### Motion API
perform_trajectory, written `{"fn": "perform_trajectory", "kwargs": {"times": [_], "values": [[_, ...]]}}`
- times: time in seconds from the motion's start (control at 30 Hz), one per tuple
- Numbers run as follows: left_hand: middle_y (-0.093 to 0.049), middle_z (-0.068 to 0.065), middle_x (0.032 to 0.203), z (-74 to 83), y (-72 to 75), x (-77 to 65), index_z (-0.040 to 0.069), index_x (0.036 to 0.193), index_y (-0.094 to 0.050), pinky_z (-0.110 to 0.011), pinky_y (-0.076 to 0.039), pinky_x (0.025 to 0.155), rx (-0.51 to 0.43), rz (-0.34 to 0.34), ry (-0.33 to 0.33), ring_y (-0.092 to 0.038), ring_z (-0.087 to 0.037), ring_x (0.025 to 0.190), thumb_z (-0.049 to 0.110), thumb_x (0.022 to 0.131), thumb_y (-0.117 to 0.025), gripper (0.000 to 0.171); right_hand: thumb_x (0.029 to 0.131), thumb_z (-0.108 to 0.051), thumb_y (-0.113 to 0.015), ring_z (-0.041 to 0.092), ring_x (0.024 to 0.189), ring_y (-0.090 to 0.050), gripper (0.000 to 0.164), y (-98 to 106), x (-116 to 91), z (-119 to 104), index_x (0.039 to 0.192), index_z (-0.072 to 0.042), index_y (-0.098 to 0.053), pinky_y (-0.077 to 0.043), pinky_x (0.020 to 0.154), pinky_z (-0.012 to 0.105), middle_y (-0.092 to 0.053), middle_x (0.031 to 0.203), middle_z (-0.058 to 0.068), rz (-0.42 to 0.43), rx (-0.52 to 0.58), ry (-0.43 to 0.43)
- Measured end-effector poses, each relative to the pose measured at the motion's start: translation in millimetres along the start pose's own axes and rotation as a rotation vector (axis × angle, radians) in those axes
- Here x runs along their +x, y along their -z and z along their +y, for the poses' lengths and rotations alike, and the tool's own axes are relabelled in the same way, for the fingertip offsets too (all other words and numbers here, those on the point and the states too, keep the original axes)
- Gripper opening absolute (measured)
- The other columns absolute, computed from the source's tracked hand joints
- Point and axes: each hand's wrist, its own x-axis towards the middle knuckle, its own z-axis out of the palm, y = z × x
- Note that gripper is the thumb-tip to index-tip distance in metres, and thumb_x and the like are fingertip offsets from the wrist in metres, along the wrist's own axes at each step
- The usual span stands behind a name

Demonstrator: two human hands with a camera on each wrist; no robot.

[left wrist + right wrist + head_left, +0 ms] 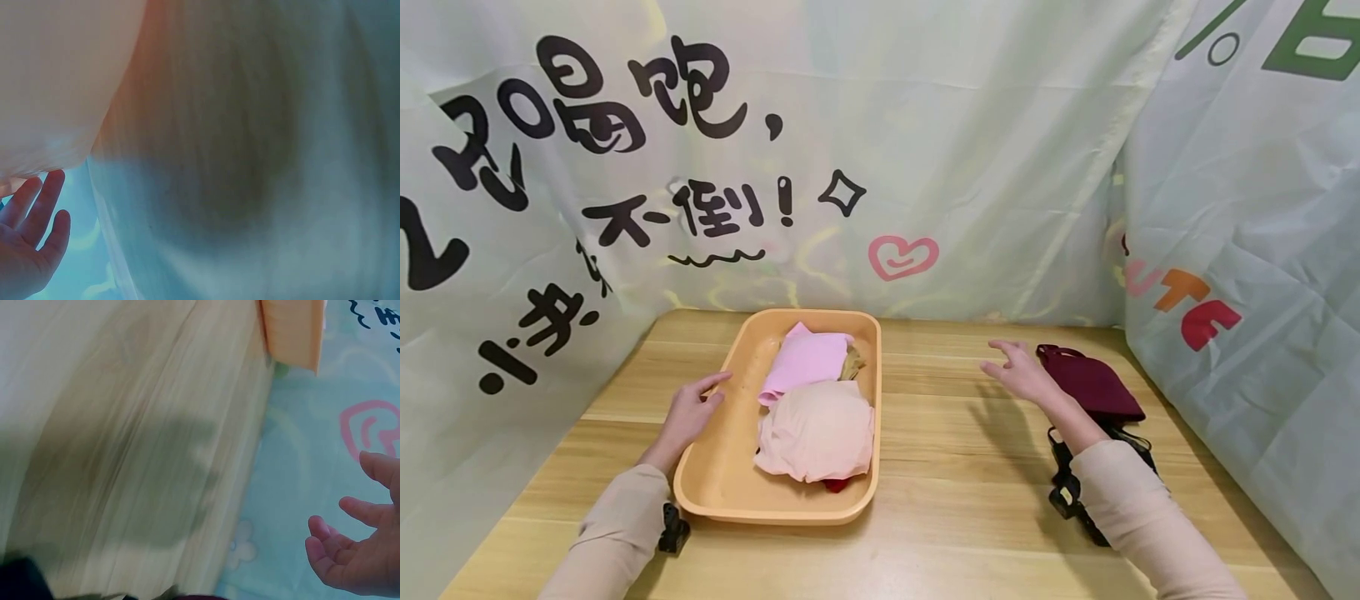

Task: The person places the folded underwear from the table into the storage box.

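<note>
An orange plastic tub (775, 515) stands on the table, holding a folded pink cloth (808, 354) and a pale peach cloth (816, 429). Bits of olive-brown cloth (854, 364) and red cloth (837, 485) peek out beside and beneath them. At the tub's left rim is my left hand (688, 417), fingers extended, fingertips right at the edge. My right hand (1022, 373) hovers over the right part of the table with loosely spread fingers and nothing in them. Just right of it lies a folded maroon garment (1097, 387), with a black strappy item (1138, 442) partly hidden under my forearm.
Printed fabric curtains (1000, 208) hang along the back and both sides of the wooden table (940, 467). A black wrist camera (673, 529) sits at my left cuff, close to the tub's near left corner.
</note>
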Motion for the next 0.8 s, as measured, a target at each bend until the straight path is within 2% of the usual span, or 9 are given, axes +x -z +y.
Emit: {"fn": "perform_trajectory", "kwargs": {"times": [0.13,0.37,0.63,0.8], "values": [[-0.05,-0.029,0.124,-1.6,-0.7,0.0,-0.007,0.119,-0.056,-0.014,-0.04,0.065,-0.009,0.006,-0.01,-0.05,-0.035,0.106,-0.001,0.089,-0.051,0.031,0.094,-0.029,-0.049,0.043,0.104,-0.047,0.058,2.2,-1.1,7.4,0.137,0.006,-0.033,-0.044,0.078,0.048,-0.025,0.135,0.035,0.014,-0.036,0.003],[-0.054,-0.03,0.117,-6.6,-1.6,-2.9,-0.003,0.114,-0.061,-0.018,-0.039,0.058,-0.071,0.049,-0.099,-0.053,-0.026,0.086,0.005,0.087,-0.052,0.03,0.093,-0.029,-0.049,0.043,0.102,-0.048,0.059,7.8,-3.7,18.7,0.135,0.01,-0.032,-0.043,0.08,0.05,-0.029,0.131,0.036,0.025,-0.06,0.009],[-0.051,-0.029,0.122,-2.5,-1.7,0.0,-0.007,0.118,-0.057,-0.016,-0.039,0.054,-0.024,0.018,-0.009,-0.051,-0.031,0.087,-0.002,0.088,-0.051,0.031,0.093,-0.025,-0.049,0.041,0.1,-0.049,0.058,13.0,-7.4,24.5,0.135,0.012,-0.032,-0.042,0.079,0.049,-0.03,0.129,0.038,0.016,-0.067,-0.017],[-0.051,-0.028,0.123,-0.5,-1.2,0.3,-0.007,0.119,-0.056,-0.017,-0.039,0.055,-0.014,0.012,0.004,-0.052,-0.031,0.088,-0.002,0.089,-0.05,0.032,0.093,-0.026,-0.049,0.043,0.104,-0.046,0.059,16.8,-9.6,30.1,0.135,0.012,-0.031,-0.04,0.082,0.052,-0.029,0.129,0.039,0.015,-0.067,-0.027]]}}
